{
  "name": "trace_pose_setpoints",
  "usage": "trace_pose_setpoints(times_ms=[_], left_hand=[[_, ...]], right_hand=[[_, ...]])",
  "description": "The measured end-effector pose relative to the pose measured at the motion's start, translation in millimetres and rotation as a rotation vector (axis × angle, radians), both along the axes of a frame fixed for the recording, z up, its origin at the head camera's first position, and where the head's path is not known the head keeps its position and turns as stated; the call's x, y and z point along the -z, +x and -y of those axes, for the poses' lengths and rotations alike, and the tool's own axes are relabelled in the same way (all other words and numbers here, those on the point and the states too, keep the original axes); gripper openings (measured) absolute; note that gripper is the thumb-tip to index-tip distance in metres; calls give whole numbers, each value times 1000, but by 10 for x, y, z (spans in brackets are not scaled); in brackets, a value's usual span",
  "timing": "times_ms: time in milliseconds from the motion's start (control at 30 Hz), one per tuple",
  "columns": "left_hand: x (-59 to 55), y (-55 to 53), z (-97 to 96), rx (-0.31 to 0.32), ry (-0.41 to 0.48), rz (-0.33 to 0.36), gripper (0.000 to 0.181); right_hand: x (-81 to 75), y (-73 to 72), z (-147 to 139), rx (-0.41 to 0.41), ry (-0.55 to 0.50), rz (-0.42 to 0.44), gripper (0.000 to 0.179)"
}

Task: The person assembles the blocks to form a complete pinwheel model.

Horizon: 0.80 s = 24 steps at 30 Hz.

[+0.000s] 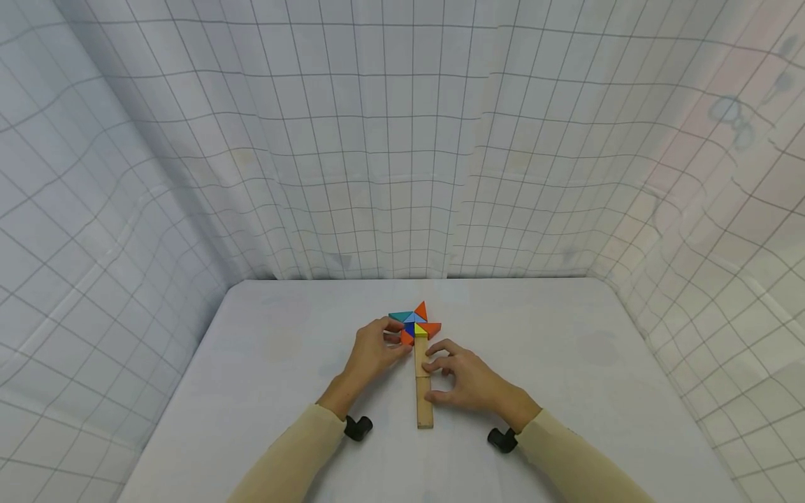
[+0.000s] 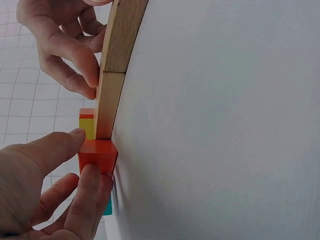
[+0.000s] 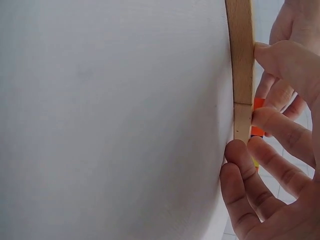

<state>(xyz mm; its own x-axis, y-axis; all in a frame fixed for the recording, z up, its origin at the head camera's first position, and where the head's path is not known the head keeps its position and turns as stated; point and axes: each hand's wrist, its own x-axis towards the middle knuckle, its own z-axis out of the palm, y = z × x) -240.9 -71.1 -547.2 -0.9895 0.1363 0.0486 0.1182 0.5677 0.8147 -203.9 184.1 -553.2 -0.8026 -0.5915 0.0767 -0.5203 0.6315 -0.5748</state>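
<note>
A pinwheel of coloured triangular blocks lies on the white table, with teal (image 1: 399,316), light blue, dark blue, yellow (image 1: 421,331) and orange-red pieces. Below the yellow block, two wooden planks (image 1: 424,409) run end to end toward the person. My left hand (image 1: 376,349) pinches the lower-left orange block (image 2: 100,152), thumb at its upper corner and fingertips against its face. My right hand (image 1: 464,377) rests relaxed, curved fingers on the planks, its thumb touching the nearer plank (image 3: 241,55) and its fingertips near the joint.
The white tabletop (image 1: 534,321) extends to either side of the blocks. White curtains with a grid pattern (image 1: 390,175) stand behind it and along both sides. Black wrist cameras (image 1: 358,428) sit at the cuffs of the pale sleeves (image 1: 295,454).
</note>
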Motion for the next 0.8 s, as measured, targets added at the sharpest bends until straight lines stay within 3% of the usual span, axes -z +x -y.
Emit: trace_pose_setpoints(times_ms=[533, 800], left_hand=[[-43, 18, 71, -12, -51, 20, 46], [-40, 84, 214, -35, -92, -16, 46]], right_hand=[[2, 4, 16, -2, 8, -11, 58], [-7, 22, 26, -3, 16, -25, 59]])
